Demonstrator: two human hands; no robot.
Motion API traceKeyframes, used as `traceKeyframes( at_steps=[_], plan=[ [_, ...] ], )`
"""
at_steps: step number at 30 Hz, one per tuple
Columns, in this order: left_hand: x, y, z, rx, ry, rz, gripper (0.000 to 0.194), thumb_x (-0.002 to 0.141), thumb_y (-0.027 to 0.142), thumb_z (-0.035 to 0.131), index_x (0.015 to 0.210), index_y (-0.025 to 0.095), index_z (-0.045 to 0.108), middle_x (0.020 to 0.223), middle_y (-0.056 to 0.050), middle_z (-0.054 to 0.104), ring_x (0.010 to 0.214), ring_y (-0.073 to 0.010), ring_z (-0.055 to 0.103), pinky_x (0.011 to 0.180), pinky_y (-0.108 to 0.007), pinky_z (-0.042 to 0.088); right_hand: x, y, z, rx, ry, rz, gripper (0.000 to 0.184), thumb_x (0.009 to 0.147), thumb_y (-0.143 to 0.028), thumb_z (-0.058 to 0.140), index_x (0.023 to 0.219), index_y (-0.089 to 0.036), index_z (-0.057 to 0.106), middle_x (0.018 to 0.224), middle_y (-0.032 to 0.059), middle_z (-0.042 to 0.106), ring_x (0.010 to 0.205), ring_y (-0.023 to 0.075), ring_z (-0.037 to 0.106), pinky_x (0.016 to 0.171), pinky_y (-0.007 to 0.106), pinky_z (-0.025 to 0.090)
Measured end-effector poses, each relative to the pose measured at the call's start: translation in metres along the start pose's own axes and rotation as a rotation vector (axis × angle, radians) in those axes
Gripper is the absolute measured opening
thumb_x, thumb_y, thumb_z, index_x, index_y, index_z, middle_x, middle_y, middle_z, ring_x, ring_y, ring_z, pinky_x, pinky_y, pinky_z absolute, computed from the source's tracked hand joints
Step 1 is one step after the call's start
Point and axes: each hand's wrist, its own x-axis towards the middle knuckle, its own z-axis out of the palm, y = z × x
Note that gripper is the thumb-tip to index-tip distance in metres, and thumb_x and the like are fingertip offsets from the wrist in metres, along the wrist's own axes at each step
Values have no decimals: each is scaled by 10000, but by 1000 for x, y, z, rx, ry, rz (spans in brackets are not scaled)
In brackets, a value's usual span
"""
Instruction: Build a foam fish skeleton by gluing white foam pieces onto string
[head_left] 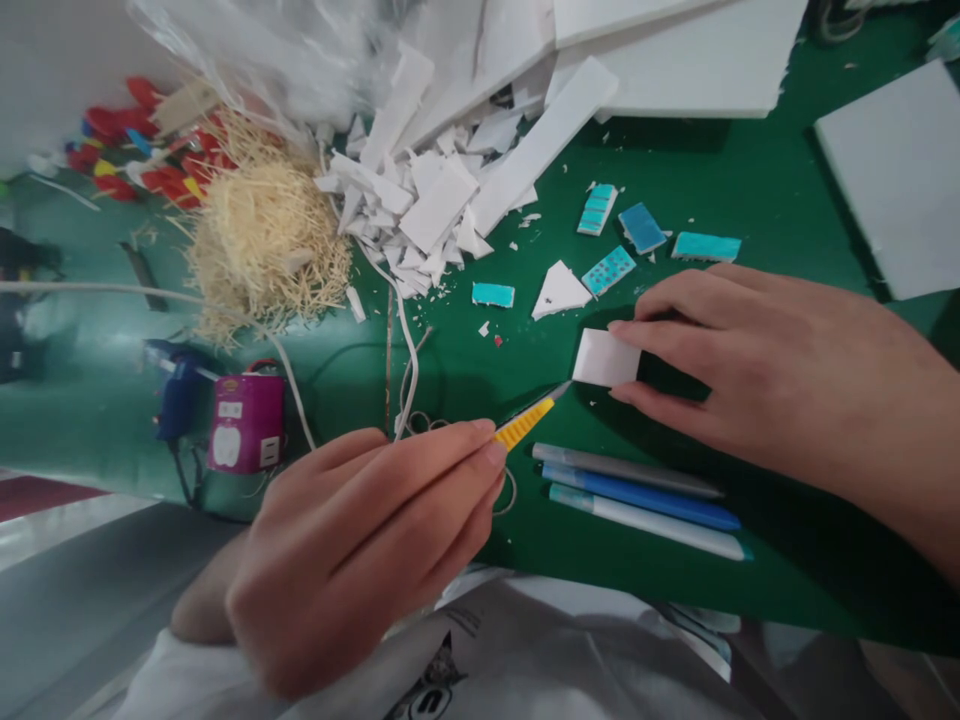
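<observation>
My left hand point(360, 560) comes in from the lower left, its fingers closed in a pinch on a yellow craft knife point(525, 422). The knife's blade tip touches the left edge of a small white foam rectangle point(604, 358) lying on the green cutting mat point(750, 190). My right hand point(757, 375) reaches in from the right and pins that rectangle between fingertips and thumb. Small turquoise-faced foam pieces point(621, 240) and a white triangle point(561, 290) lie just beyond it.
Three pens point(637, 495) lie side by side below the rectangle. A heap of white foam offcuts point(442, 190) and large foam sheets point(892, 170) sit at the back. Further left are a pile of wooden sticks point(262, 240), a white cable point(405, 350), a magenta power strip point(246, 420) and a blue glue gun point(174, 395).
</observation>
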Motion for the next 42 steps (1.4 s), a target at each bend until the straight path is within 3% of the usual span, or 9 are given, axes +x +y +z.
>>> traceKeyframes(
  at_steps=[3,4,5,7,8,13,26,34,42],
  plan=[
    [1,-2,2,-5,27,-9,150,1046,164,651,1145,71,715,1025,-104,851,840,-162,831,685,-266,694,0,0,2,7,-5,18,296,1042,-329,550,990,-169,793,1020,112,750,835,239,671,688,380,517],
    [3,-3,5,17,122,-12,142,1050,196,658,1110,85,723,969,-83,854,791,-149,822,684,-255,694,0,-1,2,12,5,18,291,1036,-328,557,988,-164,792,1014,116,748,832,242,670,686,383,512],
    [5,-3,10,10,58,2,168,998,150,725,1149,77,724,1019,-79,855,846,-153,828,756,-241,709,0,-1,3,16,11,18,277,1029,-321,570,991,-158,791,1006,118,746,831,244,673,683,383,508],
    [11,-3,22,14,292,-38,118,964,70,729,1075,107,748,995,-42,856,843,-119,818,827,-188,698,0,-1,3,27,13,6,260,1018,-317,589,980,-150,784,985,120,742,817,247,675,667,382,504],
    [14,-2,27,7,346,-60,129,956,49,728,1067,111,753,1011,-38,855,893,-116,819,888,-174,687,0,-1,3,33,8,4,259,1016,-322,590,961,-152,777,976,120,741,815,251,675,664,385,507],
    [16,4,29,-28,215,-128,214,926,28,762,1124,109,749,1098,-51,847,1067,-81,791,1064,-137,598,0,-1,3,18,0,26,279,1029,-354,565,930,-183,761,984,105,746,832,252,683,674,389,525],
    [17,3,29,0,172,-77,251,928,60,759,1164,144,742,1146,-48,842,887,-153,830,753,-213,698,0,0,3,34,-15,9,255,1014,-314,580,978,-161,781,999,119,751,830,259,694,671,396,506],
    [17,5,26,-14,154,-78,248,933,63,765,1170,130,734,1141,-60,843,894,-140,827,761,-202,689,1,0,1,27,-42,19,289,1034,-334,547,968,-176,780,996,109,753,836,248,681,681,384,502],
    [16,4,27,-17,142,-44,229,940,65,763,1165,96,736,1132,-91,842,887,-162,831,693,-246,683,2,-1,4,7,23,-1,253,1012,-293,589,1000,-131,783,984,124,750,809,254,692,658,394,518]
  ],
)
